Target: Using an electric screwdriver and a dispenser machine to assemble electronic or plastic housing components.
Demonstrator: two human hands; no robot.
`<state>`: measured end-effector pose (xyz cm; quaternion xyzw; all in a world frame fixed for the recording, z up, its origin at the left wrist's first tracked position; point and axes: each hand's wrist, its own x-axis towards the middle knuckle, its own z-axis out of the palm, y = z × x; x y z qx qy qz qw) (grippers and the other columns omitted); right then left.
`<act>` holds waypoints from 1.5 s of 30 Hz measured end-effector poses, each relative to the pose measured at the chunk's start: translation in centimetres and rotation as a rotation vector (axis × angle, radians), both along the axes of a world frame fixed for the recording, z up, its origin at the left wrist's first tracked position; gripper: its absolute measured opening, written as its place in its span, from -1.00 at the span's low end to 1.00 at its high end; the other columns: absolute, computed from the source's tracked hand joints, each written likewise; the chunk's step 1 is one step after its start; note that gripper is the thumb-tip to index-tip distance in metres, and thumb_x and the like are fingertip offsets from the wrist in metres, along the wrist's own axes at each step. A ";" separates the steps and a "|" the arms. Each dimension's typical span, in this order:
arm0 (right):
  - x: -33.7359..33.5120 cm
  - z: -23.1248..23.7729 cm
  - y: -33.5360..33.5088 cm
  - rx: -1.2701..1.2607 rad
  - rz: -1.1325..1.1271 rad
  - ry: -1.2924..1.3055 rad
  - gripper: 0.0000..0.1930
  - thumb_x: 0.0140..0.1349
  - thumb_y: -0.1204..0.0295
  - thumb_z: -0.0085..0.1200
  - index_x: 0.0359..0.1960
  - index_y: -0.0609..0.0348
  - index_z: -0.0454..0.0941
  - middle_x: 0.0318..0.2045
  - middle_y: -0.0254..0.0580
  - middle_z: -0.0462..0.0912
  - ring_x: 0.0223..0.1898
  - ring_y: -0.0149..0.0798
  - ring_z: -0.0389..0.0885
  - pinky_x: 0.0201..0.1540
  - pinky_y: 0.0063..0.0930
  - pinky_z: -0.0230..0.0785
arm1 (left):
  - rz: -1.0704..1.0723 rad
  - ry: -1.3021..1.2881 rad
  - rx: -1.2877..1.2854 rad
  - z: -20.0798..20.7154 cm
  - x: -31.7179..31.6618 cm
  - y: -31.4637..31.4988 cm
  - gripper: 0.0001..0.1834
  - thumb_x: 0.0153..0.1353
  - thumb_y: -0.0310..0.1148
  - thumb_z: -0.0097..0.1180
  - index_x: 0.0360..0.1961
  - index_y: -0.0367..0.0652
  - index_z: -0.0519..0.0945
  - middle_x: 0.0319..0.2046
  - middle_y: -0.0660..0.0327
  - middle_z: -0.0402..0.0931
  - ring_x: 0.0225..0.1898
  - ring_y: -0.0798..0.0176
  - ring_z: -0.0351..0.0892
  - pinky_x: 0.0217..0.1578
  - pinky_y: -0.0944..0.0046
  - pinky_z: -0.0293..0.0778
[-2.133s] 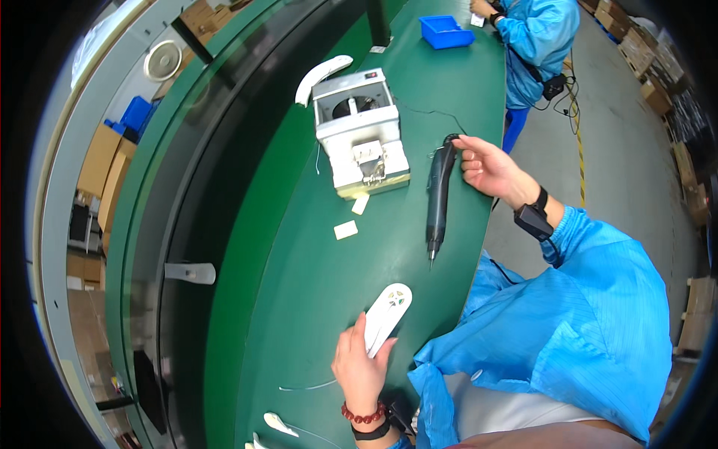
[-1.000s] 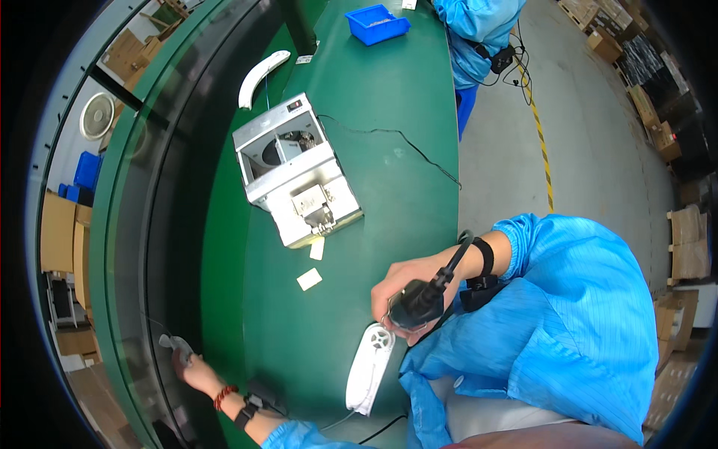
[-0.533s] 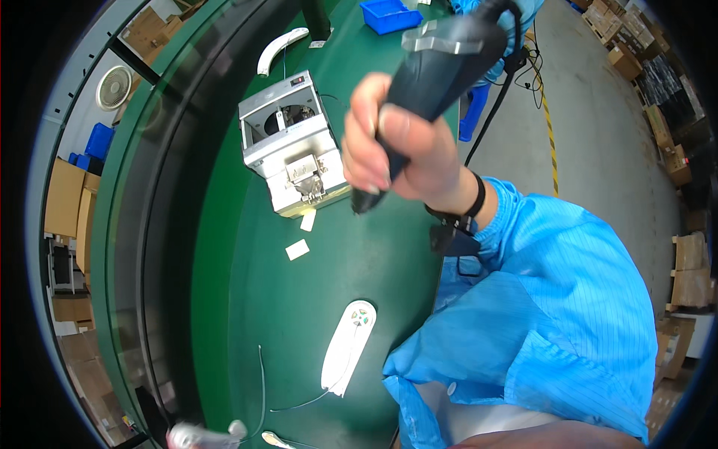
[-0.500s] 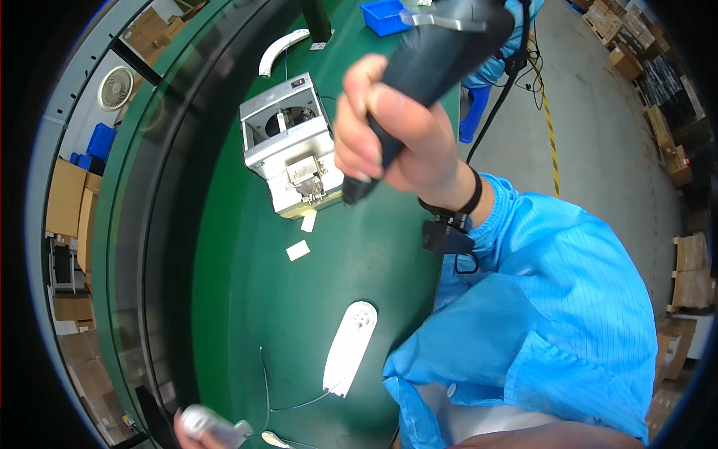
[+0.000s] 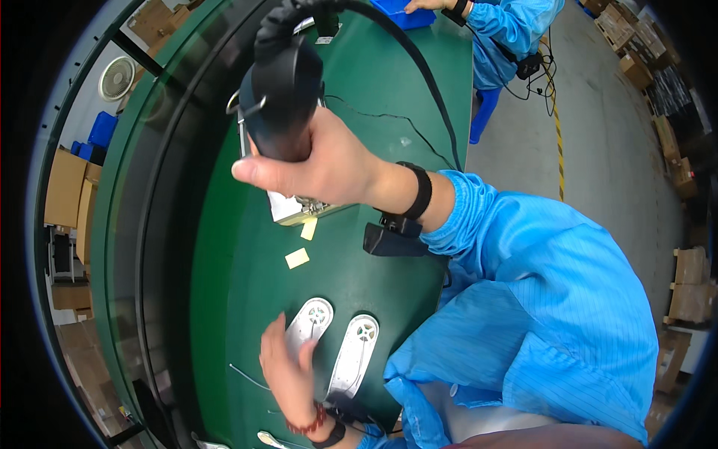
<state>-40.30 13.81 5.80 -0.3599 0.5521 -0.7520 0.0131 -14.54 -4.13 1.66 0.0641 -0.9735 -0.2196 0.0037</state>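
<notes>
My right hand (image 5: 333, 161) grips a black corded electric screwdriver (image 5: 283, 93), its cable arching over the table and its tip hidden. Behind that hand is a whitish metal machine (image 5: 288, 209), mostly covered. Lower down, my left hand (image 5: 288, 370), with a red bead bracelet at the wrist, has thumb and fingers apart. It rests against or just over a long white plastic part (image 5: 314, 314) with a round end, partly hiding it. Beside this lies a similar white part (image 5: 353, 359), round end away from me, with a thin wire along it.
Two yellowish paper slips (image 5: 297, 258) lie on the green table (image 5: 247, 284) near the machine. Thin wires and a small white piece (image 5: 269, 440) are at the near edge. Across the table, a co-worker's hand (image 5: 420, 5) touches a blue bin (image 5: 400, 16).
My right hand with the screwdriver has swung left, over the machine. My left hand has come in from the lower left, and a second white part now lies beside the first, which is turned over.
</notes>
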 end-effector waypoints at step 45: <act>8.6 -1.3 -0.4 -0.023 0.416 -0.168 -0.71 0.40 0.23 0.03 -0.15 0.18 0.29 -0.66 -0.26 0.44 -0.71 -0.37 0.40 -0.59 -0.45 0.33 | 0.153 0.228 -0.071 -4.5 5.1 6.2 -0.15 -0.20 -0.05 0.50 0.14 -0.25 0.52 -0.12 0.05 0.60 -0.13 -0.05 0.59 -0.11 0.04 0.47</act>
